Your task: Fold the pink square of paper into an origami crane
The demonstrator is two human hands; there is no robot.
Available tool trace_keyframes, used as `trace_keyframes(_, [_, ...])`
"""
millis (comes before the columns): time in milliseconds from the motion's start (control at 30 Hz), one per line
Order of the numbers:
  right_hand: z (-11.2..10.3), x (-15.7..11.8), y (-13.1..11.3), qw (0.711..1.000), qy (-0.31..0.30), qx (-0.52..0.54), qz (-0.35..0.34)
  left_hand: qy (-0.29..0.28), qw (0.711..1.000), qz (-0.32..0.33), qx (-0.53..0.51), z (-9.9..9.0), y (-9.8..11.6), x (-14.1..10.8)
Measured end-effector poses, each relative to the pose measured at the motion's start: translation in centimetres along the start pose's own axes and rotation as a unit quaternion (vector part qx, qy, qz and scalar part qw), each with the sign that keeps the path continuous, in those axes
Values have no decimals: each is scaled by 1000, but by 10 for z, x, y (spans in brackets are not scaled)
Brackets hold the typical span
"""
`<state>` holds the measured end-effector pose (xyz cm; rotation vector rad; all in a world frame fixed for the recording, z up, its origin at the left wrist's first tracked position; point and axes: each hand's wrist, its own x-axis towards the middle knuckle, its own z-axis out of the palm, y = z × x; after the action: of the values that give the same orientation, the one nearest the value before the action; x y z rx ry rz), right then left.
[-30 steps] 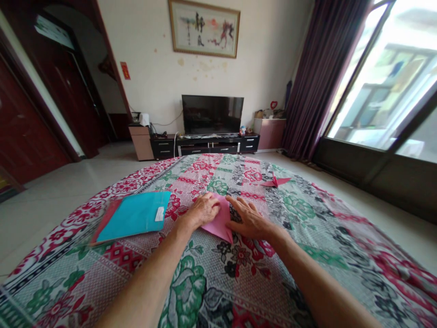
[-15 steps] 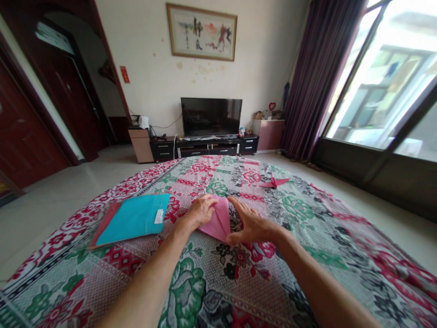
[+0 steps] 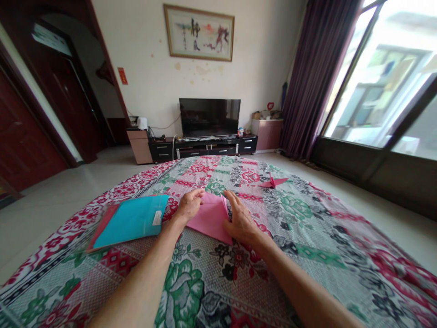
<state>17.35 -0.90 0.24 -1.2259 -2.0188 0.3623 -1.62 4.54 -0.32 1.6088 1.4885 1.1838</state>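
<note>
A sheet of pink paper (image 3: 209,218) lies in front of me with a narrow flap raised along its right side. My left hand (image 3: 191,204) pinches the paper's upper left edge, with thumb and fingertips closed together. Along the right side, my right hand (image 3: 240,220) grips the raised flap, its thumb low and its fingers at the top edge. Part of the flap is hidden behind that hand. Farther off to the right rests a folded pink paper figure (image 3: 273,182) with pointed ends.
A blue packet of paper (image 3: 131,222) with a white label lies left of my left arm, a red sheet showing beneath it. A flowered cloth (image 3: 184,291) covers the round table. Beyond it stand a television (image 3: 210,117) and a low cabinet (image 3: 222,149).
My left hand has slid left and away to the paper's upper edge, uncovering more of it. The right hand has closed in on the right side, where the flap now stands up.
</note>
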Motion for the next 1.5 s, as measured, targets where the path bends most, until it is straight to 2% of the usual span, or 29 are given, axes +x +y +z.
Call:
trace_keyframes(67, [-1,3,9,999,31,43,9,34,998,34,40,-2,0,0])
trace_keyframes(167, [1,8,22,980,87,141,107,49,993,59,84,-2,1,-2])
trace_keyframes(333, [7,13,34,919,142,308,199,69,991,42,108,0,6,-4])
trace_keyframes(433, [8,15,30,880,164,395,208,102,990,23,97,-2,11,-5])
trace_keyframes(500, [7,15,24,851,175,448,212,107,993,0,49,-4,13,-5])
trace_keyframes(567, [4,14,19,825,186,482,229,67,996,-39,-42,-5,15,-7])
trace_keyframes(600, [3,14,16,813,186,500,235,24,992,-62,-103,-6,15,-8])
trace_keyframes(667, [-1,13,13,789,169,538,244,-79,968,-111,-209,-6,16,-11])
trace_keyframes(733, [-5,12,10,766,143,575,250,-114,944,-135,-279,-6,18,-13])
trace_keyframes(867, [-10,11,8,735,104,619,255,-107,923,-140,-343,-7,20,-14])
trace_keyframes(1067, [-10,14,12,721,70,635,270,-103,903,-145,-391,-12,23,-14])
trace_keyframes(1267, [-11,19,15,693,87,644,313,-115,891,-149,-413,-11,23,-15])
trace_keyframes(1500, [-12,21,16,661,77,651,364,-124,888,-160,-412,-9,22,-16])
